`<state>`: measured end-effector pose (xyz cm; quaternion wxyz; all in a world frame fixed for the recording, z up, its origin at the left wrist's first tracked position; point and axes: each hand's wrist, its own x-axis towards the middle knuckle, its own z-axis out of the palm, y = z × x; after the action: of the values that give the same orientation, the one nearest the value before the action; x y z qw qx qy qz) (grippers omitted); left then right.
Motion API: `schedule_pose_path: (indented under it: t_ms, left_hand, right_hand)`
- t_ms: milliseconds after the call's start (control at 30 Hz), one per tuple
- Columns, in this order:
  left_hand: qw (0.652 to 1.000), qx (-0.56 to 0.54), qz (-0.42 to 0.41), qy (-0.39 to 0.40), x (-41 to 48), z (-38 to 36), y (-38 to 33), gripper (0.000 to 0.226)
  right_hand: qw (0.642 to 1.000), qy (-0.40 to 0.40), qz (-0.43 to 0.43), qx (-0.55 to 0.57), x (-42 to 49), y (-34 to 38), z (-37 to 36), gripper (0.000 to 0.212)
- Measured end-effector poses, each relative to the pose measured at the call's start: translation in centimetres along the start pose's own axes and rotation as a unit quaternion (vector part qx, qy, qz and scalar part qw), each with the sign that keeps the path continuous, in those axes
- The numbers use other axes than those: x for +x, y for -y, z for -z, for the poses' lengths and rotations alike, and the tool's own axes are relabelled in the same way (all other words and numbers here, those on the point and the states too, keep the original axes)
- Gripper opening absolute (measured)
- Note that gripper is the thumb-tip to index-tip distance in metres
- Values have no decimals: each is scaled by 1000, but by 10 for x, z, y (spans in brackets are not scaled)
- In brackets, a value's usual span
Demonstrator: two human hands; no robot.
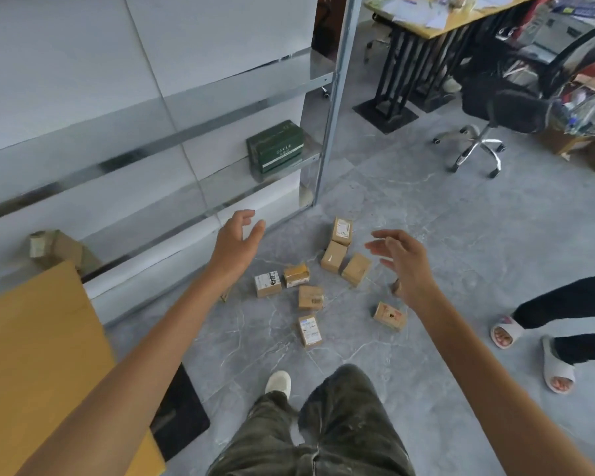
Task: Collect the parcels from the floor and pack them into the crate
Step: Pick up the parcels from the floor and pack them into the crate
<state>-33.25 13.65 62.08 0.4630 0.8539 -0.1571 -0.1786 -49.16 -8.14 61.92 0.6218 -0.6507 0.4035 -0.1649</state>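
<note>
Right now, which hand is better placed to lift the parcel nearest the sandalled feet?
Right. The right hand hovers open close to that parcel; the left hand is across the other parcels.

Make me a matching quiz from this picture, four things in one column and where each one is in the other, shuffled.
Things
1. dark green rectangular box
2. black swivel office chair with chrome base
3. small brown cardboard parcel with blue-and-white label
4. pair of pale slip-on sandals

Places
A. on the grey tiled floor, nearest the white shoe
B. on the glass shelf
C. on another person's feet, right edge
D. beside the yellow-topped desk

Pairs: 1-B, 2-D, 3-A, 4-C.
</note>
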Motion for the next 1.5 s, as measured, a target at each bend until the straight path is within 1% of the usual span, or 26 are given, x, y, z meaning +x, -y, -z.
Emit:
schedule_pose_path:
  t_ms: [100, 200, 333, 467, 600, 733, 800, 933, 1000, 1033, 1067, 1100, 1133, 1267, 1300, 1367, 1500]
  left_hand:
    - [999, 8, 5, 36, 36, -17, -5, 37]
    - [997, 13, 32, 71, 76, -40, -7, 32]
    - [986, 32, 96, 130, 132, -81, -13, 30]
    - [968, 50, 162, 185, 183, -129, -8, 28]
    - [956, 44, 225, 184, 229, -169, 11, 19]
    - [941, 79, 263, 199, 262, -193, 49, 18]
    - [932, 90, 287, 201, 278, -204, 76, 14]
    - [906, 117, 335, 229, 308, -228, 137, 19]
    - [896, 122, 357, 234, 319, -245, 175, 25]
    - [890, 123, 369, 238, 326, -256, 194, 23]
    - [883, 130, 375, 250, 333, -269, 215, 20]
    - [874, 139, 381, 268, 339, -282, 237, 22]
    - [866, 152, 380, 286, 346, -296, 261, 25]
    - [847, 189, 375, 327, 366, -359, 364, 19]
    - [842, 190, 380, 333, 369, -376, 391, 24]
    - [829, 186, 395, 350, 377, -410, 444, 44]
    - [823, 192, 392, 363, 389, -476, 532, 60]
  right_hand:
    - [1000, -4, -16, -3, 35, -1, 0, 28]
    - [998, -8, -54, -8, 78, -7, 5, 32]
    - [994, 7, -98, -39, 143, -24, 18, 31]
    - [983, 20, -170, -66, 204, -51, 28, 29]
    - [964, 36, -241, -106, 257, -83, 26, 27]
    - [936, 58, -316, -144, 290, -119, 17, 27]
    - [924, 66, -344, -152, 301, -141, 9, 25]
    - [899, 72, -399, -167, 319, -192, -12, 23]
    - [883, 83, -428, -175, 328, -224, -24, 22]
    - [875, 87, -441, -179, 334, -242, -31, 20]
    - [867, 90, -453, -185, 340, -262, -39, 19]
    - [862, 90, -461, -190, 347, -284, -47, 19]
    - [860, 86, -465, -192, 356, -307, -57, 18]
    - [858, 91, -455, -220, 400, -419, -99, 21]
    - [857, 96, -450, -235, 411, -448, -110, 25]
    - [854, 114, -433, -264, 433, -505, -132, 33]
    - [845, 158, -411, -305, 475, -609, -171, 44]
